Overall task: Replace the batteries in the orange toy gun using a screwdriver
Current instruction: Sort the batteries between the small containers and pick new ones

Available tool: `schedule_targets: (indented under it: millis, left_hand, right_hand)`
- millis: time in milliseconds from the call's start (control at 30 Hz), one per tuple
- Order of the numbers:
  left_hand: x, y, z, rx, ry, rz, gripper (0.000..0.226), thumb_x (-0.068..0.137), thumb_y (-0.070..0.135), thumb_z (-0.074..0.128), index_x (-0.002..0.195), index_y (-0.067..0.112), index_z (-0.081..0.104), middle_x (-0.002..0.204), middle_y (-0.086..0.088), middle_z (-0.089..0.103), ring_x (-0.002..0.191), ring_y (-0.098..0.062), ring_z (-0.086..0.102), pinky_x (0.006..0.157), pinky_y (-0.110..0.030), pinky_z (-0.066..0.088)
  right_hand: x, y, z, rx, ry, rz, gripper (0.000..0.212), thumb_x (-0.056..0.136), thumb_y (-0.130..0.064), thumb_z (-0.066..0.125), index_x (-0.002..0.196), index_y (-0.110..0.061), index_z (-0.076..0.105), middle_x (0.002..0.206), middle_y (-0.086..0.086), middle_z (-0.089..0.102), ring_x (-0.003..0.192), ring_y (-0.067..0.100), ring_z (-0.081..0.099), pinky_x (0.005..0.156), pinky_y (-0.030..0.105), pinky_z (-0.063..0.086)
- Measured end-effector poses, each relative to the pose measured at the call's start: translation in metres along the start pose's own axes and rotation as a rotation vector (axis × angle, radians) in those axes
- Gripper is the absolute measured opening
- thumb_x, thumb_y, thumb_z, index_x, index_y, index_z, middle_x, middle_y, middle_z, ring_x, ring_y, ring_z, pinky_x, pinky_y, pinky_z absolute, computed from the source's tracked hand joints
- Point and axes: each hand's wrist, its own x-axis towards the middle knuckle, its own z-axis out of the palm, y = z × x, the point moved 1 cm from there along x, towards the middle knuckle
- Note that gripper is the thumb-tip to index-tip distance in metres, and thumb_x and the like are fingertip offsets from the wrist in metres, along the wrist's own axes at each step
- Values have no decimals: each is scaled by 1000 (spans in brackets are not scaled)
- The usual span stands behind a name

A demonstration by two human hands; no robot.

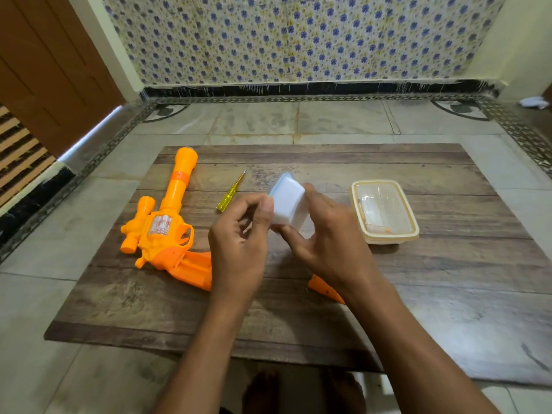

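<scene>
The orange toy gun (pixel 167 222) lies on the left of the wooden board (pixel 418 294), barrel pointing away from me. A yellow-handled screwdriver (pixel 230 192) rests just right of the barrel. Above the board's middle, both hands hold a small white box with a blue-edged lid (pixel 287 204), tilted. My left hand (pixel 242 240) pinches its left side with the thumb up against it. My right hand (pixel 325 243) grips its right side and underside. An orange piece (pixel 324 289), partly hidden under my right forearm, lies on the board.
A cream plastic container with a clear lid (pixel 385 212) stands on the right of the board. The board lies on a tiled floor (pixel 59 294). A wooden door is at the far left, a patterned wall behind. My feet show at the bottom edge.
</scene>
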Motion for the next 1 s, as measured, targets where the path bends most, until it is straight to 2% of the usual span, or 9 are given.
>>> schedule_targets:
  millis: [233, 400, 500, 567, 733, 800, 867, 933, 1000]
  left_hand:
    - [0, -7, -1, 168, -19, 51, 21, 103, 29, 56, 103, 16, 71, 92, 2, 72, 90, -27, 71, 77, -57, 59]
    - [-1, -5, -2, 110, 21, -26, 19, 97, 23, 59, 99, 13, 75, 91, -3, 75, 91, -25, 74, 82, -51, 63]
    - [0, 2, -1, 12, 53, -82, 25, 95, 15, 62, 84, 33, 77, 85, 5, 76, 89, -20, 74, 82, -46, 64]
    - [-1, 4, -2, -13, 73, -89, 34, 97, 8, 63, 80, 35, 76, 80, 11, 74, 85, -13, 72, 81, -45, 65]
    - [-8, 5, 3, 185, 108, 57, 16, 99, 17, 61, 101, 13, 76, 87, 5, 75, 83, -11, 73, 73, -47, 63]
    - [-8, 7, 5, 126, 112, 35, 20, 98, 18, 63, 112, 13, 76, 96, 0, 78, 92, -12, 76, 77, -41, 64]
    - [-7, 10, 6, 122, 107, 39, 21, 98, 22, 66, 115, 14, 76, 100, 6, 79, 94, -5, 76, 79, -28, 61]
    - [-7, 13, 5, 196, 91, 91, 17, 102, 23, 65, 91, 23, 77, 77, 25, 70, 75, 7, 67, 67, -14, 49]
    - [-7, 15, 4, 288, 99, 123, 44, 105, 23, 61, 65, 40, 51, 53, 19, 46, 53, 3, 45, 55, -14, 31]
  right_hand:
    - [0, -2, -7, -13, 18, -40, 73, 79, -30, 87, 139, -5, 55, 86, 9, 70, 66, 11, 49, 61, 18, 31]
    - [0, 4, -10, 46, 44, -95, 70, 73, -21, 91, 134, -4, 63, 75, 6, 67, 71, -2, 37, 61, -3, 30]
    - [-1, 7, -12, 80, 41, -100, 68, 71, -17, 92, 133, -6, 65, 73, -32, 46, 64, -17, 48, 63, -4, 29]
    - [1, 8, -15, 93, 34, -109, 68, 71, -18, 92, 132, -8, 67, 70, -40, 28, 64, -22, 47, 62, -2, 29]
    - [2, 10, -14, 111, 57, -121, 66, 71, -18, 93, 131, -8, 68, 69, -32, 43, 66, -23, 47, 66, -3, 29]
    - [1, 10, -14, 108, 68, -144, 64, 72, -14, 92, 131, -6, 68, 88, -8, 71, 80, -18, 58, 77, -6, 31]
    - [0, 8, -13, 145, 45, -199, 60, 75, -9, 89, 131, -6, 67, 118, 2, 75, 104, -1, 67, 90, -3, 34]
    - [-2, 4, -11, 182, 12, -234, 59, 75, -2, 85, 132, -6, 67, 128, 4, 71, 119, 6, 62, 95, 1, 36]
    - [-2, 1, -8, 177, 4, -239, 60, 74, -1, 85, 132, -6, 67, 129, 5, 71, 120, 10, 63, 95, 1, 35]
